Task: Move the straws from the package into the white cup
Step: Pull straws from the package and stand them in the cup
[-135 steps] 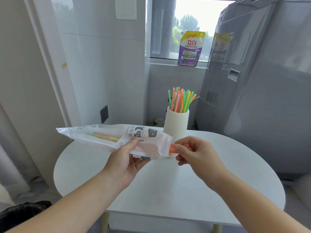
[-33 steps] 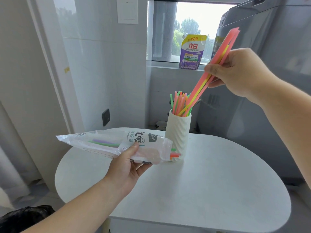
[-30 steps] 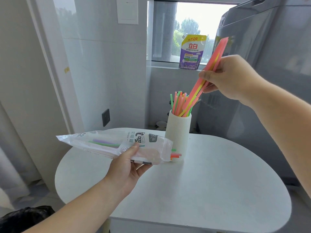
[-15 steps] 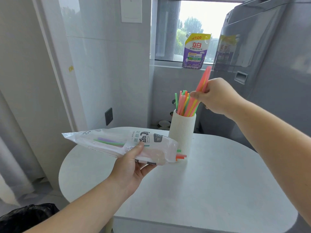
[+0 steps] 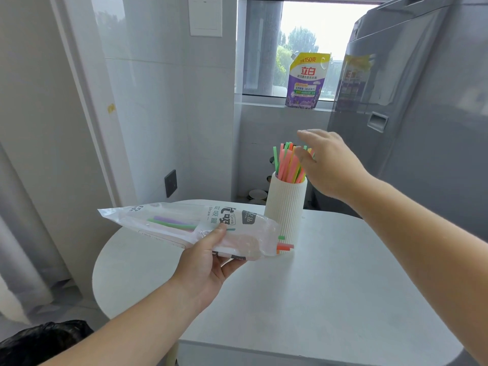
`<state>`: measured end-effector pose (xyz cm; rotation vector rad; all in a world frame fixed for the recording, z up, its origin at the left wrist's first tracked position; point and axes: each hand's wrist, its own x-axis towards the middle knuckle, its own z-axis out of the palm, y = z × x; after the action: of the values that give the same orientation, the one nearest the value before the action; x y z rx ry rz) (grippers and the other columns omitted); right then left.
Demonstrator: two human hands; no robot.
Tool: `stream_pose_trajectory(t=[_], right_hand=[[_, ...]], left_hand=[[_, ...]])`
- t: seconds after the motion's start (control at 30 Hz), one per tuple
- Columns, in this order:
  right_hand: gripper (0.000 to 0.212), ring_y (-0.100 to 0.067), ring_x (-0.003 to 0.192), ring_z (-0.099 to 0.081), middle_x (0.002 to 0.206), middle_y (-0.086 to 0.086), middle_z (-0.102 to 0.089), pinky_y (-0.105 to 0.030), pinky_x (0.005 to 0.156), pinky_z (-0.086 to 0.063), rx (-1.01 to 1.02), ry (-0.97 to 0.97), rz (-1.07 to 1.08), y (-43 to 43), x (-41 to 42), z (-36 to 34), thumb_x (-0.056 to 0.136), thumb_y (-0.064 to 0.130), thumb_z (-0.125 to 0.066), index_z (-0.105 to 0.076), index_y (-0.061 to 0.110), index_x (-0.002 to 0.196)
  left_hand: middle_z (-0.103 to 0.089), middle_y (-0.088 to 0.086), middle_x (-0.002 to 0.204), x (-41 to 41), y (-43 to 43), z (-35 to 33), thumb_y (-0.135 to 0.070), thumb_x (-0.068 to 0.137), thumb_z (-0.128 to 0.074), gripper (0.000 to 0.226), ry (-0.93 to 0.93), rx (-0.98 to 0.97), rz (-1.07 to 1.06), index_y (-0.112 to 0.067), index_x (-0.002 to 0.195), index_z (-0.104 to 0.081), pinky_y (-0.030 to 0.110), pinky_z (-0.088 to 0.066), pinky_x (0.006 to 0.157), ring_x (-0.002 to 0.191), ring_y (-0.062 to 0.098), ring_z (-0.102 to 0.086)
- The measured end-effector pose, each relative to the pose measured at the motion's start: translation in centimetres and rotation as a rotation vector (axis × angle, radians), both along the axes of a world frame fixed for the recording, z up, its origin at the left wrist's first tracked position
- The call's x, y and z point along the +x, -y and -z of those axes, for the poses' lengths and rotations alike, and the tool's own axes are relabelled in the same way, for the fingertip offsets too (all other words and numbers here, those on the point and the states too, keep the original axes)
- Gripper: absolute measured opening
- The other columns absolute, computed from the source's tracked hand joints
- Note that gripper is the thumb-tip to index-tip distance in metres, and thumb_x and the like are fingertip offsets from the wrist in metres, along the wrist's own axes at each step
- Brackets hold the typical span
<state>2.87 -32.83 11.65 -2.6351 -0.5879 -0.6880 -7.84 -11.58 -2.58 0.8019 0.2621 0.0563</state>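
A ribbed white cup (image 5: 286,204) stands at the back of the round white table (image 5: 330,299), full of several upright coloured straws (image 5: 287,165). My right hand (image 5: 326,161) hovers just beside and above the straw tops, fingers straight and relaxed, holding nothing. My left hand (image 5: 208,262) grips a clear plastic straw package (image 5: 184,225) from below, held roughly level over the table. A few straws remain inside it, and orange and green straw ends (image 5: 284,245) stick out of its open right end, in front of the cup's base.
A tall grey appliance (image 5: 422,128) stands close behind the table on the right. A purple detergent pouch (image 5: 306,80) sits on the window sill. White wall with a dark socket (image 5: 170,183) at left. A black bag (image 5: 45,342) lies at the lower left.
My right hand lowered the bunch of pink and yellow straws into the cup and let go; its fingers are now spread. The left hand and package stayed put.
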Motion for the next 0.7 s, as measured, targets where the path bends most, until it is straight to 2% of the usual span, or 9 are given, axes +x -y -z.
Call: stream_pose_trajectory(t=[0.13,0.2,0.27,0.33,0.4,0.47,0.53,0.6,0.7], right_hand=[[0.060,-0.027,0.152,-0.021,0.168,-0.005,-0.023,-0.051,0.119,-0.028,-0.133,-0.046,-0.004,0.2,-0.5,1.7,0.107,0.036,-0.038,-0.022,0.012,0.159],[0.068,-0.023,0.155,-0.013,0.171,0.000,-0.012,-0.045,0.122,-0.020,-0.043,-0.041,-0.030,0.6,-0.8,1.7,0.105,0.041,-0.042,-0.012,0.020,0.161],[0.065,-0.023,0.153,-0.020,0.168,-0.001,-0.022,-0.037,0.118,-0.021,0.163,0.038,-0.042,0.9,-1.7,1.7,0.102,0.041,-0.047,-0.021,0.022,0.159],[0.046,-0.021,0.135,-0.045,0.146,-0.002,-0.047,-0.033,0.107,-0.039,0.405,0.170,-0.049,0.7,-3.4,2.5,0.100,0.036,-0.049,-0.045,0.022,0.143],[0.018,-0.008,0.102,-0.057,0.108,0.009,-0.055,-0.023,0.082,-0.045,0.566,0.203,-0.022,0.2,-5.4,4.6,0.096,0.037,-0.044,-0.056,0.030,0.106],[0.025,-0.011,0.087,-0.057,0.090,0.008,-0.056,-0.028,0.070,-0.044,0.649,-0.059,0.017,-0.3,-7.1,7.5,0.096,0.043,-0.036,-0.052,0.028,0.084],[0.036,-0.019,0.075,-0.064,0.088,0.001,-0.064,-0.036,0.065,-0.051,0.729,-0.534,0.056,-0.8,-8.5,10.0,0.101,0.049,-0.034,-0.059,0.026,0.090],[0.044,-0.019,0.057,-0.062,0.076,0.000,-0.070,-0.033,0.054,-0.051,0.843,-0.863,0.078,-1.0,-9.3,11.5,0.104,0.052,-0.033,-0.065,0.023,0.097],[0.051,-0.017,0.046,-0.050,0.054,0.003,-0.062,-0.029,0.047,-0.043,0.916,-0.967,0.041,-0.9,-9.6,12.2,0.106,0.048,-0.033,-0.065,0.011,0.093]], left_hand=[[-0.082,0.011,0.106,0.0,0.0,-0.1,-0.013,0.095,-0.070,0.036,0.004,-0.003,0.006,-0.014,0.130,-0.068,0.037,-0.064,0.058,0.083,0.024,-0.080],[-0.082,0.011,0.104,0.0,-0.1,0.0,-0.013,0.095,-0.070,0.035,0.008,0.000,0.010,-0.013,0.129,-0.068,0.037,-0.064,0.058,0.082,0.024,-0.080],[-0.082,0.010,0.103,-0.1,-0.1,-0.1,-0.013,0.095,-0.070,0.034,0.015,0.005,0.008,-0.014,0.129,-0.069,0.037,-0.064,0.057,0.082,0.024,-0.080],[-0.082,0.010,0.102,-0.1,-0.1,-0.2,-0.014,0.094,-0.070,0.034,0.029,0.018,0.002,-0.014,0.129,-0.069,0.037,-0.063,0.057,0.081,0.023,-0.080],[-0.082,0.011,0.104,-0.1,-0.1,-0.3,-0.014,0.094,-0.071,0.035,0.042,0.040,-0.001,-0.015,0.129,-0.069,0.037,-0.063,0.058,0.083,0.023,-0.080],[-0.081,0.012,0.108,-0.3,0.1,-0.4,-0.016,0.095,-0.071,0.035,0.053,0.069,0.014,-0.015,0.129,-0.069,0.037,-0.064,0.060,0.086,0.025,-0.080],[-0.081,0.013,0.110,-0.4,0.4,-0.4,-0.017,0.094,-0.072,0.033,0.069,0.100,0.026,-0.015,0.127,-0.070,0.039,-0.064,0.063,0.090,0.026,-0.080],[-0.081,0.012,0.110,-0.5,0.7,-0.3,-0.016,0.094,-0.072,0.031,0.089,0.137,0.025,-0.017,0.125,-0.071,0.041,-0.065,0.064,0.094,0.028,-0.079],[-0.081,0.008,0.112,-0.6,0.9,-0.5,-0.017,0.095,-0.072,0.031,0.131,0.218,-0.002,-0.021,0.126,-0.070,0.043,-0.065,0.066,0.098,0.027,-0.079]])
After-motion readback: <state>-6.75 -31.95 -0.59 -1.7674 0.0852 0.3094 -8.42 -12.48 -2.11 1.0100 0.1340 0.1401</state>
